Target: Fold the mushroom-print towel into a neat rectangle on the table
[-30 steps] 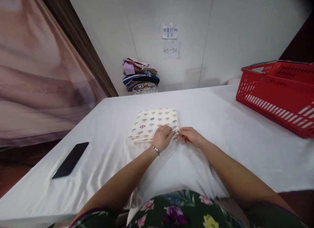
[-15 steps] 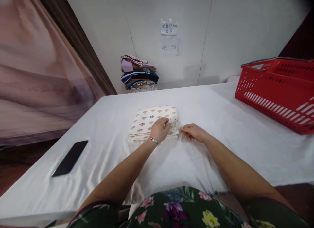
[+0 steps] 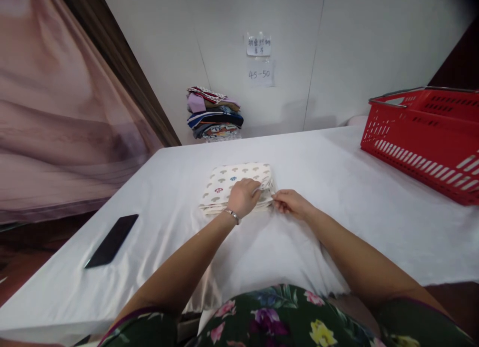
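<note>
Printed cloth [image 3: 222,183], corner newly lifted (left hand [image 3: 242,197]), right hand [image 3: 292,204] pinching edge

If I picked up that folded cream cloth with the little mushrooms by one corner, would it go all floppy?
Probably: the folded cream mushroom-print cloth bends softly at the left hand. Its stacked layers look unfastened, so it might unfold. It likely won't roll, lying flat.

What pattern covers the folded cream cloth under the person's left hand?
Mushroom shapes, mostly grey-brown, one red, one blue, cover the cloth: head view.
</note>
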{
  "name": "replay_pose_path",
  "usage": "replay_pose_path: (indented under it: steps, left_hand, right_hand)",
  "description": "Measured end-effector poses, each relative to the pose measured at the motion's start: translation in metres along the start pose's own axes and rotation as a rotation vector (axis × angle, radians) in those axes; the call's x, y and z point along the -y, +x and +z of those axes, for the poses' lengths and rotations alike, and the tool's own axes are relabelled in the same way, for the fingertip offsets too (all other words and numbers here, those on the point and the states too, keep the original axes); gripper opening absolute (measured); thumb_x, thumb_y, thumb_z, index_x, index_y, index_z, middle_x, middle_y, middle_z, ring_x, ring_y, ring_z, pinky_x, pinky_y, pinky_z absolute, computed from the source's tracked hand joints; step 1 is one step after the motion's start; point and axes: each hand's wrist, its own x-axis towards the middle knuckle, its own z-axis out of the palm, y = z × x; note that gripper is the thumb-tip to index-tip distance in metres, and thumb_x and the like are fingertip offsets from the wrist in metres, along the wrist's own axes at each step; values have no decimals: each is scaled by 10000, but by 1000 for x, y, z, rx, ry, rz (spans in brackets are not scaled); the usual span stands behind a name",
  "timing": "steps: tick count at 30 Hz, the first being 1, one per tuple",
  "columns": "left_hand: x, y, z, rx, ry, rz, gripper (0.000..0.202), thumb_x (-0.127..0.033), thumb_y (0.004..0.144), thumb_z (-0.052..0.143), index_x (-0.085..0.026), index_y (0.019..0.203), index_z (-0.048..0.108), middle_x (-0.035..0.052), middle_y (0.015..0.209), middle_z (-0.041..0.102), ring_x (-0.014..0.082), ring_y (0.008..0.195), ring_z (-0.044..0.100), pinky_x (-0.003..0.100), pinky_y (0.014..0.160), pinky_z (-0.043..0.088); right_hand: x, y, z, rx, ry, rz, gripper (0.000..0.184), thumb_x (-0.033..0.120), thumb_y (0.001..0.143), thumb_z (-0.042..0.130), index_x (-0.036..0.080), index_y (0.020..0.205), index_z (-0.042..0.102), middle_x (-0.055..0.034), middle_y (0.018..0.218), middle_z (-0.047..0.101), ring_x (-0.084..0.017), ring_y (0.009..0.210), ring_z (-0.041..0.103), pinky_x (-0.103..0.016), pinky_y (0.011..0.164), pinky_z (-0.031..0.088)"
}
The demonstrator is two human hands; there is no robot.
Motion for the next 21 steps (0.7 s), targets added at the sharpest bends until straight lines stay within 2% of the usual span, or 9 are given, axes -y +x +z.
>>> replay_pose_path:
  steps: [6, 13, 16, 21]
  left_hand:
    - [-12, -6, 3, 76, 80, 116, 137, -184, 820, 453, -190, 895, 568, 44, 839, 586, 186, 836, 511, 321, 745, 376]
    - [-12, 1, -4, 74, 75, 97, 158, -157, 810, 432, -193, 893, 561, 47, 832, 582, 190, 844, 510, 332, 763, 373]
    - [-13, 0, -6, 119, 28, 107, 134, -154, 784, 446, -192, 849, 557, 42, 802, 574, 185, 816, 514, 325, 750, 380]
    - [-16, -5, -2, 86, 10, 39, 112, -276, 764, 516, -184, 826, 533, 41, 801, 568, 182, 772, 509, 306, 688, 387]
  right_hand:
    - [7, -6, 5, 54, 215, -59, 265, 348, 655, 670, 162, 602, 490, 46, 479, 545, -46, 358, 462, -154, 306, 226]
    - [11, -9, 6, 69, 350, -64, 250, 341, 679, 671, 158, 629, 508, 58, 499, 531, -36, 378, 453, -155, 323, 210]
    - [13, -10, 7, 78, 341, -65, 261, 349, 688, 671, 157, 623, 506, 54, 504, 534, -38, 386, 460, -156, 326, 215]
    - [13, -9, 7, 135, 335, -125, 234, 375, 717, 650, 155, 744, 575, 16, 642, 621, -53, 451, 529, -152, 353, 276]
